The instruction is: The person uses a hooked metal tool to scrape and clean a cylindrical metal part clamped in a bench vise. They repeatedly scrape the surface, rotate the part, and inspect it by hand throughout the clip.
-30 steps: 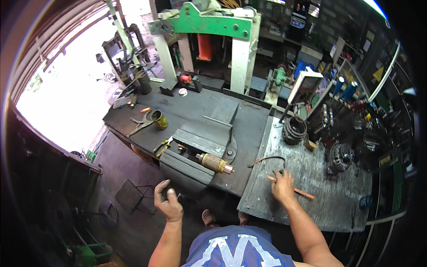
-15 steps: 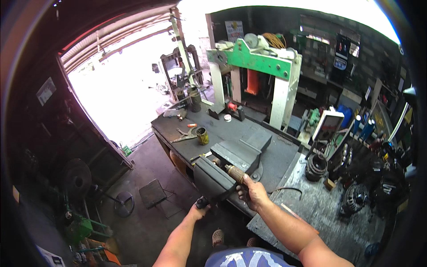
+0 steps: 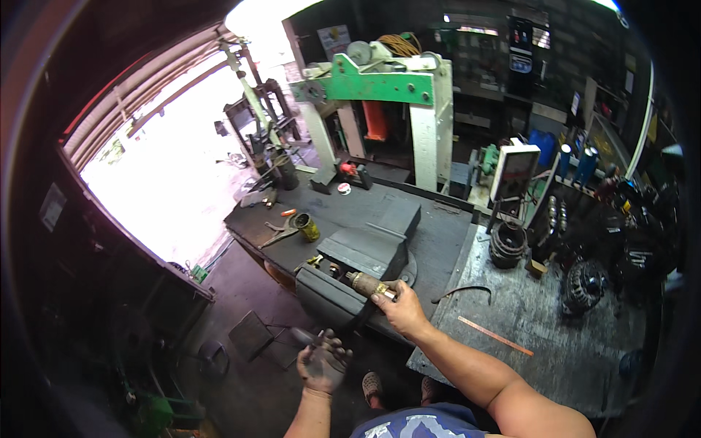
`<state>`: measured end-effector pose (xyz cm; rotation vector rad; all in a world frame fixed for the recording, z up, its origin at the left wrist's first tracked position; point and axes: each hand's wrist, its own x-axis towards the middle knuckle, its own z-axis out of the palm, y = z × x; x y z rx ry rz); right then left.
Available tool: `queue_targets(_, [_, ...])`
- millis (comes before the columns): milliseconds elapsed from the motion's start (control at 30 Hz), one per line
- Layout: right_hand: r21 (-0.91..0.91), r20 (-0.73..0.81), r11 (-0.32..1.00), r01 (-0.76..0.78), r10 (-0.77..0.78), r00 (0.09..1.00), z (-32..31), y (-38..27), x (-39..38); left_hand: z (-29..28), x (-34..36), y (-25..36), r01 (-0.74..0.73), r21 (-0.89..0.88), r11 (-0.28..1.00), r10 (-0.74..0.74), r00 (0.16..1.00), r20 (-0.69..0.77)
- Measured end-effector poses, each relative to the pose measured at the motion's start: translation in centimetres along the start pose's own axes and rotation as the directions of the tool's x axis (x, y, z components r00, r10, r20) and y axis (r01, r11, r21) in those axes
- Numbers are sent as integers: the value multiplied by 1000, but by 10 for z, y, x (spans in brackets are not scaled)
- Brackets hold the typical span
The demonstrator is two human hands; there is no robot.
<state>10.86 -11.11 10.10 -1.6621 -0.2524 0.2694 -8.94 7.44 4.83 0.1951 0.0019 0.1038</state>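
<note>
My right hand is closed around a motor armature, a brownish cylinder with a narrower end pointing left. It lies at the right end of the gap between the jaws of a large dark bench vise. I cannot tell whether the jaws touch it. My left hand is in front of the vise, below its front jaw, palm up with fingers apart and slightly blurred. Close to those fingers is the blurred vise handle. Behind the vise's left side stands a yellow, stained can.
Locking pliers lie left of the can on the dark workbench. On the grey table at right are a curved black strip, an orange strip and an alternator. A green-beamed press frame rises behind; a stool stands at left.
My left hand has come off the vise handle and opened. My right hand still grips the armature, now tilted a little differently. The whole view has shifted.
</note>
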Motion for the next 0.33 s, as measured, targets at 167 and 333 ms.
queue_targets(167, [-141,-23,984,112,-116,993,-3,-14,-15,7,33,78,-214,350,912,255,964,-75])
queue_targets(333, [-137,-38,983,121,-127,991,-1,-16,-16,-75,28,125,-196,424,884,377,835,-400])
